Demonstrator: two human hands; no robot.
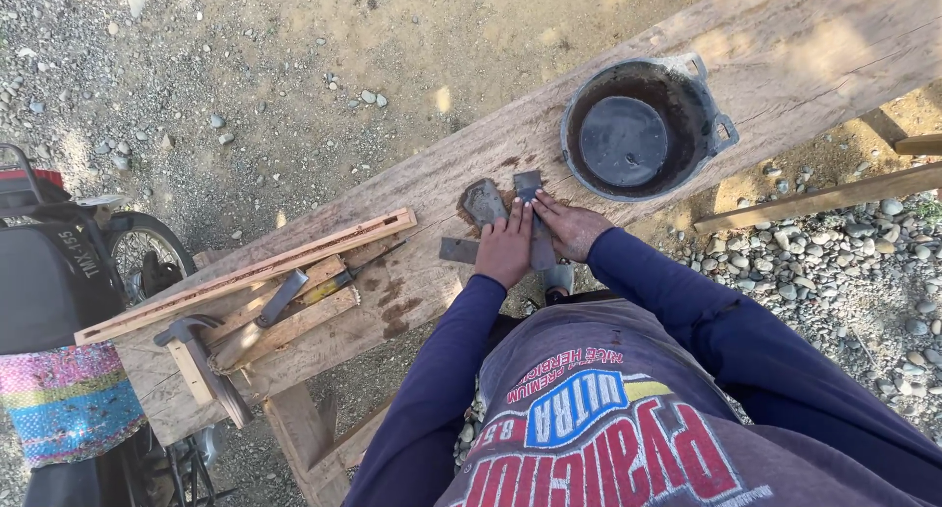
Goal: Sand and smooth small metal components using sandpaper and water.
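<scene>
Planks [785,46] form a rough workbench set across gravel, with a motorbike [59,271] parked at its end. A black basin [638,124] of dark water is stood near the hands. A wooden level [245,273] and hammer [201,355] are laid further along. A flat metal blade [531,213] is pressed flat under the outstretched fingers of the left hand [505,247] and right hand [572,224], beside a grey stone [482,202].

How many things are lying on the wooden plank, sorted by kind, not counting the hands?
Black bowl: 1
Flat metal blades under and beside the hands: 3
Hammer: 1
Long wooden level: 1
Chisel: 1
Total: 7
</scene>
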